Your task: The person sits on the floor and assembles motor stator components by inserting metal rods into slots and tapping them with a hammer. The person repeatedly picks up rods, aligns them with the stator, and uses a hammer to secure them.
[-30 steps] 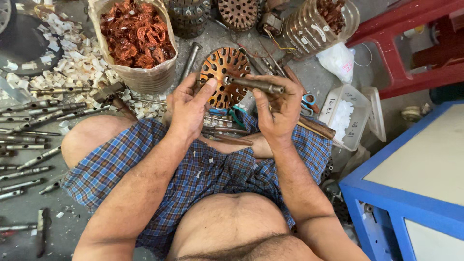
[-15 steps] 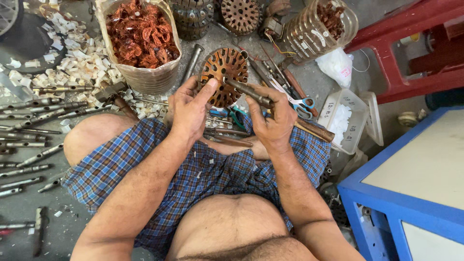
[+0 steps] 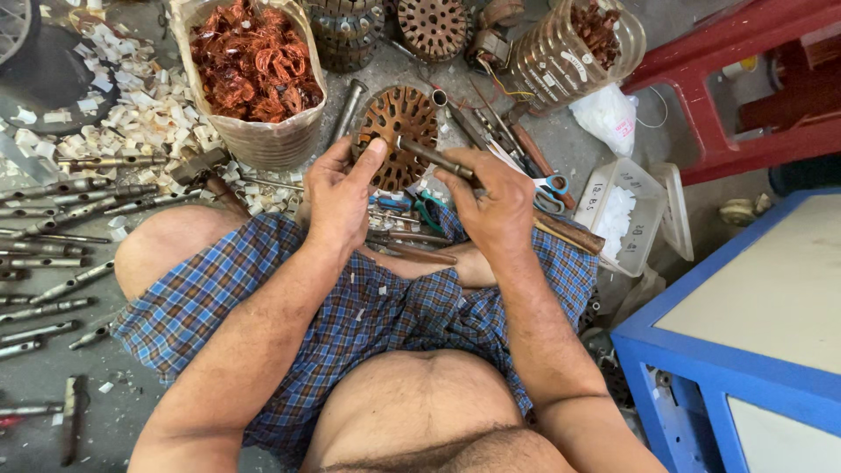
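So the rusty slotted motor core (image 3: 399, 140) looks pretty much stripped at this point. The slots facing the camera read as empty, no copper showing in them, though I can't see the far side. Meanwhile the bag of pulled copper wire (image 3: 254, 66) just up and to the left is heaped full, and there's a clear plastic jar (image 3: 574, 48) with more copper scraps off to the upper right, so plenty of winding has been taken out around here. What's left on this piece, judging from the view, is whatever is wedged in the middle or in the slots I can't make out. More cores (image 3: 434, 26) sit further up on the floor, and I can't tell whether they're done.

Hands: the left hand (image 3: 340, 194) is wrapped around the left edge of the core, thumb pressed against its face, holding it tilted up just above the lap. The right hand (image 3: 495, 206) is closed around a metal rod (image 3: 434, 158), a punch or drift by the look of it, with its tip resting on the core near the centre. Both forearms come up from the lap, elbows out, wrists bent in toward each other.
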